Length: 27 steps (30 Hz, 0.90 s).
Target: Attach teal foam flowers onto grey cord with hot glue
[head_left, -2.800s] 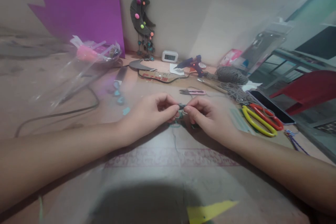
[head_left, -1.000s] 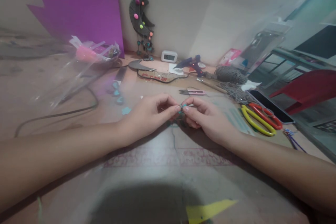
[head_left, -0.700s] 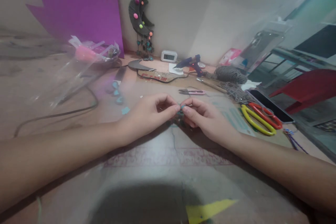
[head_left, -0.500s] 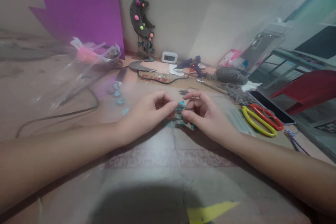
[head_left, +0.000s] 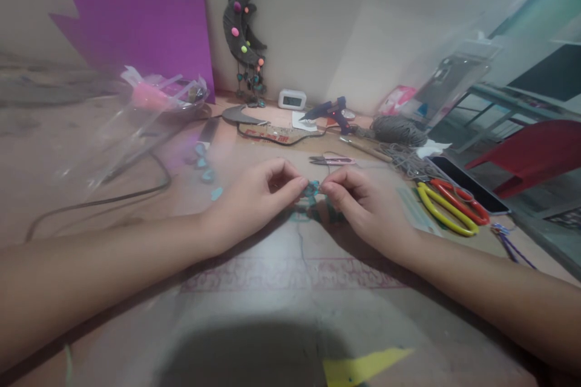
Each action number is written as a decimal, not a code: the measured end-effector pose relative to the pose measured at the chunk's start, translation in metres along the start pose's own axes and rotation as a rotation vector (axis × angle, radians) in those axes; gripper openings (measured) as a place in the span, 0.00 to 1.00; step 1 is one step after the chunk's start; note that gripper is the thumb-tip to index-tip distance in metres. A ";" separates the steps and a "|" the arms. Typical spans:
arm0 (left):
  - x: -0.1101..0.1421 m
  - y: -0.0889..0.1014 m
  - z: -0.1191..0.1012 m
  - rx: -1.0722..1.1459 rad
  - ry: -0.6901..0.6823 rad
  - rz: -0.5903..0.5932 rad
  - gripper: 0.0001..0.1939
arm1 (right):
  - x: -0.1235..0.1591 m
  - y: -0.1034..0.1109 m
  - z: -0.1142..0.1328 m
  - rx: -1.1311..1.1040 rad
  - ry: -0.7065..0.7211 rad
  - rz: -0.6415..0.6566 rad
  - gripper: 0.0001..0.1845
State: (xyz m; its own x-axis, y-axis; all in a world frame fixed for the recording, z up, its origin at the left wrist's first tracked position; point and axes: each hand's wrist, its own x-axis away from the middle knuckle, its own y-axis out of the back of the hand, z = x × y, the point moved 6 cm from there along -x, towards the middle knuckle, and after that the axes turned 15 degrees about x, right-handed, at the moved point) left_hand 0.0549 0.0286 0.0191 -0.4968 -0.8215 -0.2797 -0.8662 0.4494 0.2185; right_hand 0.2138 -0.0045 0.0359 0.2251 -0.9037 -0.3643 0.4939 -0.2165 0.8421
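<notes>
Between my two hands, above the middle of the table, is a small turquoise piece with grey cord point(head_left: 311, 188). My left hand point(head_left: 272, 184) pinches its left side between thumb and forefinger. At its right edge my right hand point(head_left: 356, 193) is closed, thumb against forefinger, on what looks like the thin cord; the exact hold is too small to make out. Just beyond the fingers lie pink-handled thread snips point(head_left: 332, 160). Several light-blue cut shapes point(head_left: 206, 174) rest left of my left hand, with one more blue piece point(head_left: 216, 193) nearer to it.
A glue gun point(head_left: 329, 112), a white digital clock point(head_left: 292, 99) and a ball of grey yarn point(head_left: 399, 130) stand at the back. On the right are yellow-and-red-handled pliers point(head_left: 449, 208) and a phone point(head_left: 469, 184). A black cable point(head_left: 100, 199) curves across the left. A yellow scrap point(head_left: 363, 366) lies in front.
My right hand's fingers have closed from a spread pose into a pinch at the turquoise piece, uncovering the snips' handles. My left hand stays nearly still.
</notes>
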 end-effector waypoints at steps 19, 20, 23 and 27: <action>0.006 0.001 -0.014 -0.176 -0.161 -0.035 0.09 | 0.002 -0.014 0.000 -0.392 -0.212 0.233 0.17; 0.006 0.001 -0.013 -0.169 -0.151 -0.039 0.09 | 0.002 -0.016 -0.001 -0.414 -0.219 0.239 0.18; 0.006 0.002 -0.013 -0.137 -0.140 -0.042 0.09 | 0.002 -0.019 -0.003 -0.455 -0.218 0.238 0.17; 0.005 0.003 -0.011 -0.072 -0.125 -0.042 0.09 | 0.003 -0.021 -0.002 -0.532 -0.214 0.241 0.15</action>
State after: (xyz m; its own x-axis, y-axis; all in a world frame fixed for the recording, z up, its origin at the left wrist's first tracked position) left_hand 0.0509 0.0222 0.0283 -0.4666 -0.7872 -0.4033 -0.8827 0.3854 0.2689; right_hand 0.2058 -0.0017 0.0162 0.2355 -0.9703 -0.0545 0.8134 0.1661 0.5575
